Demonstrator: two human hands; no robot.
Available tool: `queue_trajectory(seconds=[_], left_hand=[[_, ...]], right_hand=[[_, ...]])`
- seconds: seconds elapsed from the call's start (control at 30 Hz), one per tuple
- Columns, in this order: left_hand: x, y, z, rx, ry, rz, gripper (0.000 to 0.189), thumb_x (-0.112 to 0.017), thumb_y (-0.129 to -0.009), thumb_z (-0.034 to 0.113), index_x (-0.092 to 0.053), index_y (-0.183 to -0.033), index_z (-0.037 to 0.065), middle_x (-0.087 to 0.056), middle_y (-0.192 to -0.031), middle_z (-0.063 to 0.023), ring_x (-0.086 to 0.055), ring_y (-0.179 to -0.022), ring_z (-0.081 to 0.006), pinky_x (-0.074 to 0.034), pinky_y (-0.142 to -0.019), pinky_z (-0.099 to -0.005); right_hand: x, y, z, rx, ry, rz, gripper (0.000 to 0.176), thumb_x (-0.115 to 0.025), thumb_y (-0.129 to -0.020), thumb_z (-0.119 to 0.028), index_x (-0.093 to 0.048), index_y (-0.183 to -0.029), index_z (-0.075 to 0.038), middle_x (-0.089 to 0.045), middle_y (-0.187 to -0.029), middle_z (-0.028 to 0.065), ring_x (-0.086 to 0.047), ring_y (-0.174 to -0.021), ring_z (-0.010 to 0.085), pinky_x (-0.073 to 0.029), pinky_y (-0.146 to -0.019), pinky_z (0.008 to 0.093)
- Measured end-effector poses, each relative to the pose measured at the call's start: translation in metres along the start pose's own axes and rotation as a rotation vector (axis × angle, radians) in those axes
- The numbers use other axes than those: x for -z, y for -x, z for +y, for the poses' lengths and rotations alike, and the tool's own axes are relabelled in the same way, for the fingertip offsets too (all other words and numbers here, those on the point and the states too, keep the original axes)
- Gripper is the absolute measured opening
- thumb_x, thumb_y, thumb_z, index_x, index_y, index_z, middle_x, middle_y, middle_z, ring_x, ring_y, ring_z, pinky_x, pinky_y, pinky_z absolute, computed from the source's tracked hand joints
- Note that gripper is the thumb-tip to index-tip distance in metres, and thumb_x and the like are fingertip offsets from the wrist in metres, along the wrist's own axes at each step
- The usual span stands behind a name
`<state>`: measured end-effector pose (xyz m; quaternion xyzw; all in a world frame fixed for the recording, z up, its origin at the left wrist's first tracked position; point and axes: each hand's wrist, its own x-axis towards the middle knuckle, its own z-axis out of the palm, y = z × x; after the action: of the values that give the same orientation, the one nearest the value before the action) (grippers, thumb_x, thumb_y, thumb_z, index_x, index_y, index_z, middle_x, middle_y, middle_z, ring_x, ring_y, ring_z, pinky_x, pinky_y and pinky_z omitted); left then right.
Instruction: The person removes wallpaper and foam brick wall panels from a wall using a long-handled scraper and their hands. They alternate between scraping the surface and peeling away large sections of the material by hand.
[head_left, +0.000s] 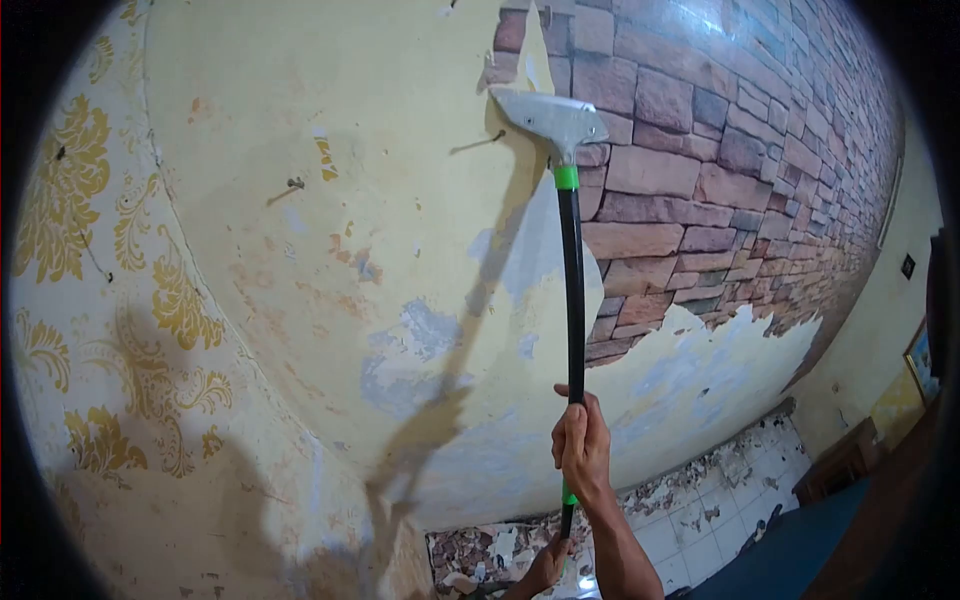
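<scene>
A long-handled scraper with a wide silver metal head, black shaft and green bands stands nearly upright against the wall. Its blade touches or nearly touches the wall at the left edge of the stone-patterned wallpaper. Partway up the shaft, my right hand is wrapped round it. Lower down, near the end of the handle, my left hand is closed on it too, partly cut off by the frame's bottom. A torn, pale strip of wallpaper sticks up just above the scraper head.
Bare yellowish wall with grey patches and nails lies to the left. Gold-patterned wallpaper covers the adjoining wall. Paper scraps litter the tiled floor. At lower right are a blue surface and a wooden piece of furniture.
</scene>
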<state>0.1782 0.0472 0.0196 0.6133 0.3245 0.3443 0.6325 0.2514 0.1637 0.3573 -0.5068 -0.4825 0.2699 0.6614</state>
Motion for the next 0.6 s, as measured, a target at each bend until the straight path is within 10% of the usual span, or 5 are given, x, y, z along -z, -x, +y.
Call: queue_trajectory(seconds=[0.6], left_hand=[[-0.002,-0.032,0.017,0.038,0.039,-0.059,0.036,-0.037,-0.116,0.033,-0.058,-0.12,0.004,-0.058,-0.094,-0.0044,-0.057,-0.088,-0.017,-0.048,-0.086,-0.0348]], right_hand=[[0.005,-0.027,-0.014,0.061,0.073,-0.059,0.044,-0.043,-0.114,-0.038,-0.056,-0.134,-0.001,-0.044,-0.06,-0.0056,-0.042,-0.048,0.0036,-0.034,-0.045,0.0238]])
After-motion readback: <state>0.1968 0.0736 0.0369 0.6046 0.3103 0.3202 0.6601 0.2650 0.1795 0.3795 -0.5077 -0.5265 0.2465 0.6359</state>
